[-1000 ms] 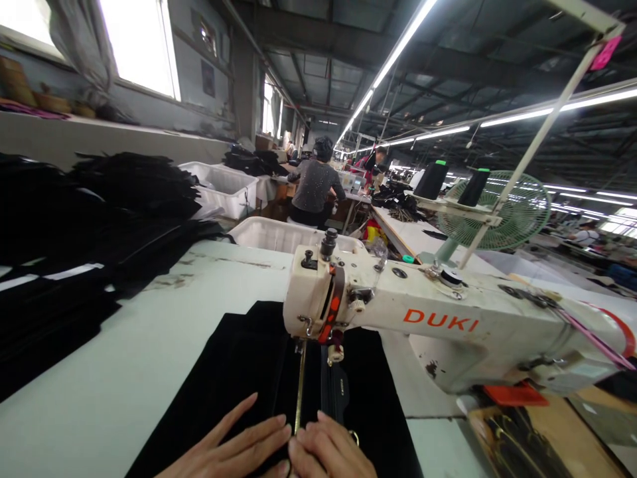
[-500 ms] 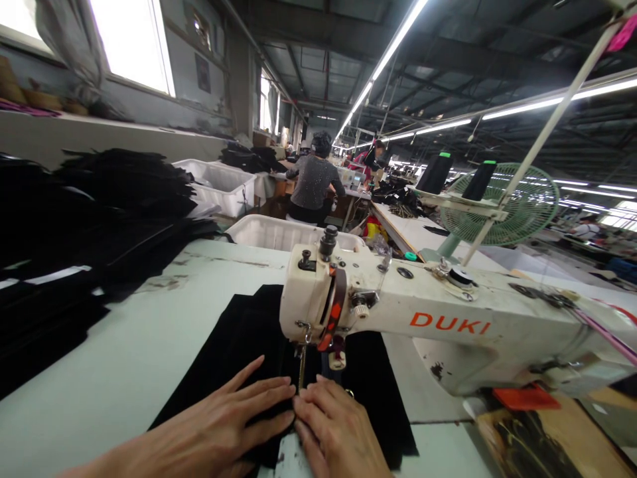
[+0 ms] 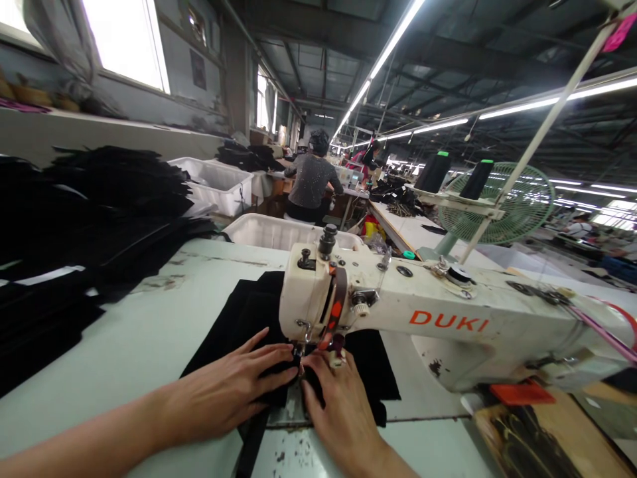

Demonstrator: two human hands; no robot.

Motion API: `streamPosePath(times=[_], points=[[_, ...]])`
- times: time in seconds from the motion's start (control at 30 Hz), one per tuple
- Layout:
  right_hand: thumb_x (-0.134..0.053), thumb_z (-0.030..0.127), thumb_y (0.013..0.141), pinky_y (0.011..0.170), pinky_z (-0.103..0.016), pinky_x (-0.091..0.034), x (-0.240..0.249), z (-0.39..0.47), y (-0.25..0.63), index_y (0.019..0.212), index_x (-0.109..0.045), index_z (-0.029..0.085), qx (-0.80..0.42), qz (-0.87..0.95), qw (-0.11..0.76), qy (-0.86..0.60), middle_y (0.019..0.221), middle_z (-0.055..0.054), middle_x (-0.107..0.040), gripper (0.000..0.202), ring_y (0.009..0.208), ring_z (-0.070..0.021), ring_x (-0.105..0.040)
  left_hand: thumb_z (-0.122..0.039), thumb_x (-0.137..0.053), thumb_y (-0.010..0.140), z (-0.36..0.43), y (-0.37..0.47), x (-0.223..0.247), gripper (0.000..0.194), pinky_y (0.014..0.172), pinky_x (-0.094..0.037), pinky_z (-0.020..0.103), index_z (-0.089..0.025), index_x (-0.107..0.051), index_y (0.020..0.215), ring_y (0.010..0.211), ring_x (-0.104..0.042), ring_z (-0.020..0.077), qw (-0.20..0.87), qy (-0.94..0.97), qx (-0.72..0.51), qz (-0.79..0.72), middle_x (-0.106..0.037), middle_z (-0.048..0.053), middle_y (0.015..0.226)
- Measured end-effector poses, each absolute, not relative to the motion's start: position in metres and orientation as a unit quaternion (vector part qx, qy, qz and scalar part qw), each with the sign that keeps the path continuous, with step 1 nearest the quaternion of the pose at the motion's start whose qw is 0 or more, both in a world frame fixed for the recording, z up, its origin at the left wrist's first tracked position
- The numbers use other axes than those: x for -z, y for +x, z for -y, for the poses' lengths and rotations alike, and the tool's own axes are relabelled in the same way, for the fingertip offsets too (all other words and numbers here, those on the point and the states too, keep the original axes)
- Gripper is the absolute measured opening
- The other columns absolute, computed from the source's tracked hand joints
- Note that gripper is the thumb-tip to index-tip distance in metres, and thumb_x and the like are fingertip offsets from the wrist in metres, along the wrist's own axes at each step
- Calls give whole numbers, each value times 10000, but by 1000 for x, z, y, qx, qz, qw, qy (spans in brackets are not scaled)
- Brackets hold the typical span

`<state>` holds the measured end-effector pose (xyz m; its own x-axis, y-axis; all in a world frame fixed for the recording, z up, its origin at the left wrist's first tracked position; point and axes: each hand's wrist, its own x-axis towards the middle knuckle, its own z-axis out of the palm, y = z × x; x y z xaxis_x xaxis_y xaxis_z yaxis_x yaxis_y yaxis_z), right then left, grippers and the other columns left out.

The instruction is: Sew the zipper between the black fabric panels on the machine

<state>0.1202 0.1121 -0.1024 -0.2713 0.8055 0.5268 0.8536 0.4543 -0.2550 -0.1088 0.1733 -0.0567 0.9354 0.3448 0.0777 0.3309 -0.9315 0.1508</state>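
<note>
Black fabric (image 3: 249, 309) lies under the head of a white sewing machine (image 3: 378, 289) on the pale green table. My left hand (image 3: 233, 378) rests flat on the fabric left of the needle area, fingers spread and fingertips close to the presser foot (image 3: 301, 362). On the right of the foot, my right hand (image 3: 338, 392) presses on the fabric with its fingers bent; whether it pinches the cloth is hard to make out. A narrow black strip (image 3: 253, 441) hangs toward the near edge, below my left hand.
Stacks of black fabric (image 3: 99, 199) cover the table's left. White bins (image 3: 269, 229) stand behind the machine. Two black thread cones (image 3: 432, 174) and a green fan (image 3: 517, 202) are at the right. A seated person (image 3: 313, 179) works farther ahead.
Both hands and the black fabric have moved forward, closer to the needle. The fabric's near edge has drawn away, baring more of the metal plate and table.
</note>
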Motion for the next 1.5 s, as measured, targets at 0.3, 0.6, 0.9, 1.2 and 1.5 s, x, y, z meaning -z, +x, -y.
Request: streamPosePath(times=[0.3,0.6,0.9,1.2,1.5], points=[[-617,130,782,897,-536,-500,93,-118,108,1079,-641,160,53,762,270,-587,1110,-150,-648,299,1048,-356,-577,4,-488,787,-177,-108,59,778,1162,-233,610,-243,-382,1518,1440,-357,285,31,986,-22,-165,-453,124,1509],[-571,109,863,891,-563,-447,114,-155,113,1076,-676,127,115,754,229,-604,1058,-195,-684,238,1022,-369,-604,-18,-509,849,-180,-110,61,719,1178,-219,587,-273,-391,1511,1426,-381,279,40,985,-43,-161,-460,107,1500],[-661,115,838,853,-456,-511,90,-127,135,1166,-635,149,126,792,257,-539,1130,-141,-643,331,1001,-305,-602,-32,-505,840,-166,-104,51,611,1167,-343,461,-216,-483,1422,1278,-510,274,51,982,-76,-168,-574,66,1375],[-652,61,874,840,-349,-533,97,-124,125,1036,-667,177,130,854,287,-414,939,-34,-701,199,871,-215,-646,-13,-500,760,-162,-99,50,659,1103,-433,398,-201,-520,1392,1240,-562,253,65,979,-87,-176,-612,62,1345],[-686,108,863,783,-314,-501,94,-128,124,854,-668,194,113,850,280,-432,847,-10,-694,87,811,-194,-652,-243,-423,1037,-172,-106,69,330,1072,-476,297,-232,-661,1266,1208,-613,178,260,910,-195,-257,-673,40,1279]])
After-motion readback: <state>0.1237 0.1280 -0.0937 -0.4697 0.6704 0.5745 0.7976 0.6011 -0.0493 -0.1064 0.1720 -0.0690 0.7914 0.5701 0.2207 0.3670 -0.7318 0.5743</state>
